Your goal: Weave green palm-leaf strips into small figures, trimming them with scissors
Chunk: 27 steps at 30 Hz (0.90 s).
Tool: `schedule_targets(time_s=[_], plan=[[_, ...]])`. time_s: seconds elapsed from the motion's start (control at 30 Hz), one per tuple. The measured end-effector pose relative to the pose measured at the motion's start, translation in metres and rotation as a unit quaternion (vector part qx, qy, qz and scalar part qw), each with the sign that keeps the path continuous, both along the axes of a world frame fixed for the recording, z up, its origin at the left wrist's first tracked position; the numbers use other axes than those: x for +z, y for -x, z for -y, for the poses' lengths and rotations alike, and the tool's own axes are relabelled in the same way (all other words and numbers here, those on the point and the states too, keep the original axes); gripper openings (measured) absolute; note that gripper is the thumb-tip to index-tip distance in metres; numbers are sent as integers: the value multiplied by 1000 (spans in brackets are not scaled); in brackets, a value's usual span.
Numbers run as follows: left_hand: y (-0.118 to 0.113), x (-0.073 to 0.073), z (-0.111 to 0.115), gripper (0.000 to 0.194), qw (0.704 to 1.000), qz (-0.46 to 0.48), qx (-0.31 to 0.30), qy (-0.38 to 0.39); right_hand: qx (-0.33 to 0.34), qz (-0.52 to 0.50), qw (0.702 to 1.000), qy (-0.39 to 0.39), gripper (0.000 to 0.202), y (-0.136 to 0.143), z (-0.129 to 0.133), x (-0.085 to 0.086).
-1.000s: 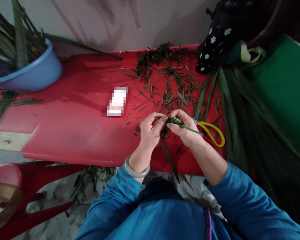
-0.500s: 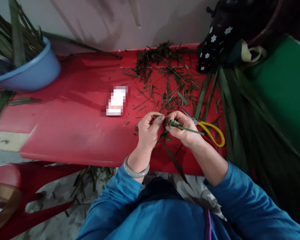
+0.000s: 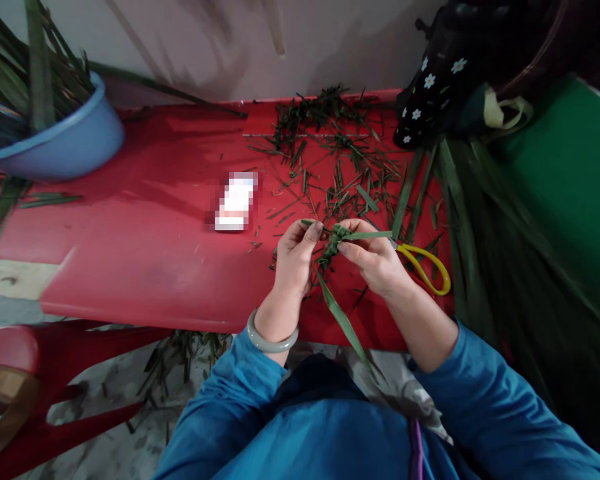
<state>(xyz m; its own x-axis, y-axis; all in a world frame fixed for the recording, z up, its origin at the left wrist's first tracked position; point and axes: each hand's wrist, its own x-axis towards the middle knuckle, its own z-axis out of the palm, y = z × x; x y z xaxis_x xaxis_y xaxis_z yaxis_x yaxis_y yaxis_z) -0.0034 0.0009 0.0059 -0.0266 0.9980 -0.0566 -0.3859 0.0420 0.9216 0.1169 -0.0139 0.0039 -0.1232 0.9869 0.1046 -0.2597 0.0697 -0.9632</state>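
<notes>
Between my hands is a small woven piece of green leaf strips (image 3: 336,241), held above the front of the red table. My left hand (image 3: 296,257) pinches a thin strip end at the piece's left side; a pale bangle (image 3: 273,337) circles that wrist. My right hand (image 3: 375,260) grips the woven piece between thumb and fingers, with one strip (image 3: 369,235) sticking out to the right over it. A longer leaf strip (image 3: 343,317) hangs down from the piece toward my lap. Yellow-handled scissors (image 3: 433,267) lie just right of my right hand, their blades partly hidden.
Leaf scraps (image 3: 325,120) are strewn over the red table (image 3: 145,267). A blurred-out phone-like object (image 3: 237,201) lies left of my hands. A blue basin (image 3: 75,143) of long leaves stands far left. Long leaves (image 3: 480,227) and a black flowered bag (image 3: 423,100) are at right.
The woven piece has turned in my fingers, so more of it shows. Its right strip now points more level, and the hanging strip shows its lighter face. My right fingers have shifted their hold.
</notes>
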Motion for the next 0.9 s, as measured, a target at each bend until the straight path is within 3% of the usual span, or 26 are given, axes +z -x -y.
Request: schedule_targets(time_s=[0.13, 0.27, 0.33, 0.4, 0.47, 0.57, 0.7, 0.8, 0.9], plan=[[1, -4, -1, 21, 1000, -21, 20, -9, -41, -6, 999, -5, 24, 0, -1, 0], [3, -7, 2, 36, 981, -96, 87, -146, -157, 16, 987, -25, 25, -3, -6, -2], [3, -5, 5, 45, 961, -160, 52, -219, -195, 56, 979, -29, 25, -3, -7, -3], [2, -2, 7, 48, 944, -223, -3, -241, -203, 101, 974, -31, 25, -3, -7, -3], [2, 0, 6, 41, 938, -260, -31, -226, -189, 129, 973, -39, 22, -2, -5, -2], [3, -2, 1, 28, 950, -243, -34, -193, -148, 146, 976, -59, 21, -4, -3, 1], [6, -7, -4, 25, 980, -142, -27, -137, -135, 175, 973, -69, 21, -12, -3, 2], [7, -7, -3, 15, 992, -65, -74, -72, -186, 169, 965, -74, 21, -19, -7, 1], [5, -2, 0, 12, 992, 4, -123, -10, -168, 148, 973, -61, 24, -24, -10, 1]])
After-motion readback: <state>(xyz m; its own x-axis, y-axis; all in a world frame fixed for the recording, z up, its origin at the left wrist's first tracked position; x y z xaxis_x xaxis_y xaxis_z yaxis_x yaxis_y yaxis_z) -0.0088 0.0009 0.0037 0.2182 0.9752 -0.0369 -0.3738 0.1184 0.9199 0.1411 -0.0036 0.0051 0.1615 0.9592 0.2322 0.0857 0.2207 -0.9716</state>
